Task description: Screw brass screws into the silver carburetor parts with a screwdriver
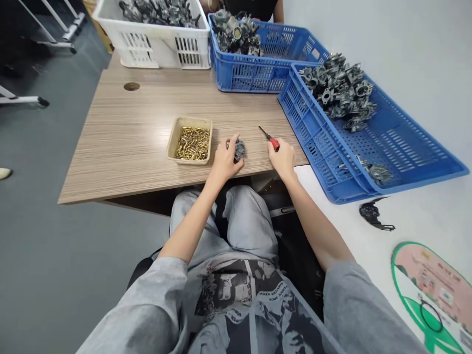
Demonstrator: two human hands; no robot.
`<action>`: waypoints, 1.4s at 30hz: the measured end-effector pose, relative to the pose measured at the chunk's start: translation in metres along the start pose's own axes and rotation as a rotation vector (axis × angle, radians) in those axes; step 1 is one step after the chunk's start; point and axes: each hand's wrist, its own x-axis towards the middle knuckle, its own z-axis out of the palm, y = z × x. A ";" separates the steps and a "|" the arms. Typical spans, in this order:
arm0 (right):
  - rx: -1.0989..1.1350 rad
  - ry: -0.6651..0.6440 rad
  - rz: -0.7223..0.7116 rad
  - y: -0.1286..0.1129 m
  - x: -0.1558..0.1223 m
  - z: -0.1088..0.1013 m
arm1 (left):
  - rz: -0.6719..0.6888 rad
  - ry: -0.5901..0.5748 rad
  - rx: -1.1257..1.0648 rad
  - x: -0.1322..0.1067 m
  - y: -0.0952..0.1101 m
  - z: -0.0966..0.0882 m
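Observation:
On the wooden table near its front edge, my left hand [224, 160] curls its fingers around a small grey metal carburetor [239, 149], which rests on the tabletop. To the right, my right hand [283, 158] is closed on the red handle of a screwdriver [273, 142]. Its dark shaft points up and to the left, away from the carburetor. Just left of my left hand stands a cream plastic tray [171, 143] with many small brass pieces [193, 143] in it; they look like carburetor jets.
Blue crates [309, 129] [254, 73] and a white crate [165, 46], all with metal carburetors, line the back and right. A person [254, 9] is behind them. On the white surface at right lie a black part [371, 214] and a green-edged fan [424, 275].

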 end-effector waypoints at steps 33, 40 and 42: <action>-0.370 -0.380 -0.527 -0.108 0.011 -0.021 | -0.016 0.097 -0.134 0.003 -0.023 0.005; -0.597 -0.209 -0.432 -0.060 0.013 -0.137 | -0.029 0.089 -0.145 0.004 -0.023 0.006; -0.602 -0.127 -0.345 -0.033 0.008 -0.180 | -0.023 0.079 -0.150 0.004 -0.023 0.006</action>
